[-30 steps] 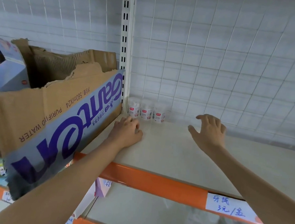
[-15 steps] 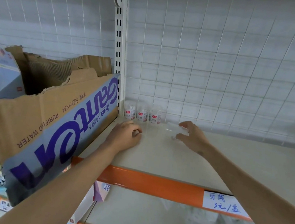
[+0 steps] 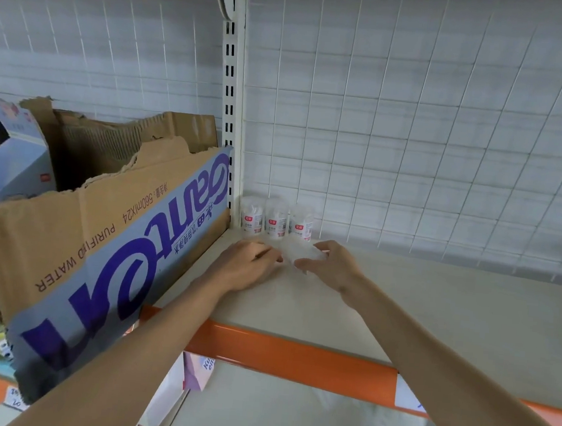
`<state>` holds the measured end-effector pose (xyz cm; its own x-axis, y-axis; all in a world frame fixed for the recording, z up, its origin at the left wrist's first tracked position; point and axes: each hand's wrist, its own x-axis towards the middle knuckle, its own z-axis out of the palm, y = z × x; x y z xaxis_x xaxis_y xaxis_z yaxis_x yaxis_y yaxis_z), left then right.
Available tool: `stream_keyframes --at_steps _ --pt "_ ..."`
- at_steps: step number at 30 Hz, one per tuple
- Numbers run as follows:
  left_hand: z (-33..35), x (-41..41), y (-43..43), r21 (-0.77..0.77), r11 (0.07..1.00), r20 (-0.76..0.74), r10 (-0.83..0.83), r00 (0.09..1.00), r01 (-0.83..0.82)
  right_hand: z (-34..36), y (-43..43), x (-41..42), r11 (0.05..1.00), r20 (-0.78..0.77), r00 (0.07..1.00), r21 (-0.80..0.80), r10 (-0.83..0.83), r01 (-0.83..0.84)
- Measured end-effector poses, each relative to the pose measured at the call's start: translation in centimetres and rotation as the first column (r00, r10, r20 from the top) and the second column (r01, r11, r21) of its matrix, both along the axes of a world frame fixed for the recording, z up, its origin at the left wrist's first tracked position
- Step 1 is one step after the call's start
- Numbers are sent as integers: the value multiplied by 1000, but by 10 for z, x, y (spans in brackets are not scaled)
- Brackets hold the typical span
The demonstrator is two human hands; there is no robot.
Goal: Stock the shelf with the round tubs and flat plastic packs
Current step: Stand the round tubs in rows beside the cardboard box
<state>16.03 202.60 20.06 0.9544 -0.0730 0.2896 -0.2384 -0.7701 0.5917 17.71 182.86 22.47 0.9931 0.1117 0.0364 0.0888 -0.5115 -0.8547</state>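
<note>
Head view, and both hands are deep in the back left corner of the shelf (image 3: 434,311). 3 round tubs (image 3: 275,220) stand upright in a tight row against the wire grid back (image 3: 415,139), white with red-marked labels, tucked beside the slotted upright post (image 3: 229,106).

Just in front of that row sits a clear plastic item (image 3: 298,256), low on the shelf surface and right between the 2 hands. It is too blurred to call as tub or flat pack. The right hand (image 3: 332,268) comes in from the right with fingers arched over the item's far side and thumb hooked along its near edge, cupping it. The left hand (image 3: 251,266) rests knuckles-up on the shelf, fingers curled under, tips right at the item's left edge. Whether it actually grips anything, I cannot tell.

To the left, hard against the left forearm, a torn cardboard box (image 3: 118,232) printed PURIFIED WATER in upside-down lettering overhangs the orange front rail (image 3: 277,352). A grey-blue carton (image 3: 9,162) stands further left. A white price label (image 3: 406,393) peeks out on the rail under the right forearm.
</note>
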Motion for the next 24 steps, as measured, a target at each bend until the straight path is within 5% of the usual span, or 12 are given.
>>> stream_keyframes --at_steps 5,12,24 --pt "4 -1 0 -282 959 -47 4 999 -17 -9 11 -2 989 68 998 148 8 -18" --pt "4 -5 -1 -227 973 -38 -55 998 45 -12 18 -11 997 165 985 51 48 -57" --pt "1 2 5 -262 965 35 -15 999 24 -15 8 -6 949 127 977 243 173 -200"
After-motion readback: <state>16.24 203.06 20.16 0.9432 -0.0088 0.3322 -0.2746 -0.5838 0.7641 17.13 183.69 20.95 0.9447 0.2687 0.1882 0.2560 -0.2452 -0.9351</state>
